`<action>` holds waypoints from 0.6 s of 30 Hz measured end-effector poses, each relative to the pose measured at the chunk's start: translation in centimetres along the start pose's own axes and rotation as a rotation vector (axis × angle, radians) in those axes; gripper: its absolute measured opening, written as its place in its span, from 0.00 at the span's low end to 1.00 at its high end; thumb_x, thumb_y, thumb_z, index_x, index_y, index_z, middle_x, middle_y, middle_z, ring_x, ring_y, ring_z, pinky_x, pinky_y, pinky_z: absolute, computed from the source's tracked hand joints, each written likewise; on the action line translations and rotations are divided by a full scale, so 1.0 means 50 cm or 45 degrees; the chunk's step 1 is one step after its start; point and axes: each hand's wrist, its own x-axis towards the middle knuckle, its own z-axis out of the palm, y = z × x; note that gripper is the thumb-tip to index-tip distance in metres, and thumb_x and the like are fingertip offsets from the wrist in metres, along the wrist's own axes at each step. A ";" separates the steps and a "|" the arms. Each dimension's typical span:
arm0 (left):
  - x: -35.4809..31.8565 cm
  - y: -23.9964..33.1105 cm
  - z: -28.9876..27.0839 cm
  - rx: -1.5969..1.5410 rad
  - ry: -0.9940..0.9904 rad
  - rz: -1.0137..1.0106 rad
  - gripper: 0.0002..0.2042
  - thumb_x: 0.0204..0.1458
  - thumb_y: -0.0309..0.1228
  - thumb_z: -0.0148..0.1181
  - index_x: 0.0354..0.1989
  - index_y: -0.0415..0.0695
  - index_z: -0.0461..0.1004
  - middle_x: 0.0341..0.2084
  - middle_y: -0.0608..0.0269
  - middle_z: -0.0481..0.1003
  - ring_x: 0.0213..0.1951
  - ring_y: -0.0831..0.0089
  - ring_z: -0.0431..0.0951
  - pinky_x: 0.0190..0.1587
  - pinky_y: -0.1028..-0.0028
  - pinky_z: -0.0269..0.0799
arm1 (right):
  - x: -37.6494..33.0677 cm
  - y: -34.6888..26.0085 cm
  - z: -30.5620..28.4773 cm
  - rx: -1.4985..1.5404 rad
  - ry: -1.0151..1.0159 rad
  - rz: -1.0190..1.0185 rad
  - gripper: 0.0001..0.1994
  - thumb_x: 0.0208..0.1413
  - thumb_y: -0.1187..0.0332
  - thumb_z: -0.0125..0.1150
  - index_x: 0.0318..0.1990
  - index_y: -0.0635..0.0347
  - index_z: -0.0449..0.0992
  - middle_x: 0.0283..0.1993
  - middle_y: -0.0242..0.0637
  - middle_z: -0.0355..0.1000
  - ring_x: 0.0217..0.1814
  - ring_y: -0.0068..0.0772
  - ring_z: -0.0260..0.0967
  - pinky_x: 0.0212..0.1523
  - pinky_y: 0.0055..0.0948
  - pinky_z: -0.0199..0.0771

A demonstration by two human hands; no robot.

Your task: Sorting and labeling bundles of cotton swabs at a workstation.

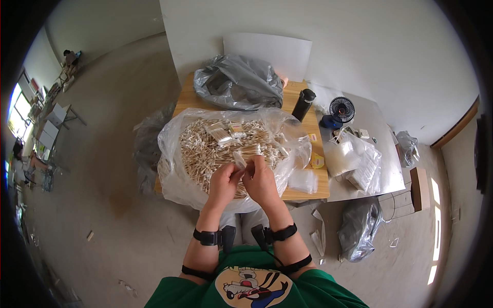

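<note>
Head view, nearest first: both forearms come up from the lower edge, each with black straps at the wrist. The left hand (224,180) and the right hand (261,179) meet above the near edge of the wooden table (307,191), fingers pinched narrow on one small clear packet (239,159) held between them. Just beyond lies a wide clear plastic bag (174,138) heaped with cotton swabs (205,149), filling the table's middle. At the near right corner rests a flat clear bag (303,180). Farther back, a crumpled grey bag (236,82) sits at the far edge, with a black bottle (303,104) upright at the far right corner.
</note>
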 end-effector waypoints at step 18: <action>0.001 -0.014 -0.002 0.040 0.031 -0.011 0.05 0.48 0.23 0.57 0.26 0.36 0.68 0.21 0.56 0.70 0.25 0.61 0.70 0.29 0.69 0.65 | 0.003 0.026 -0.003 0.100 0.107 0.110 0.15 0.44 0.79 0.58 0.41 0.64 0.64 0.31 0.46 0.70 0.32 0.47 0.70 0.32 0.38 0.70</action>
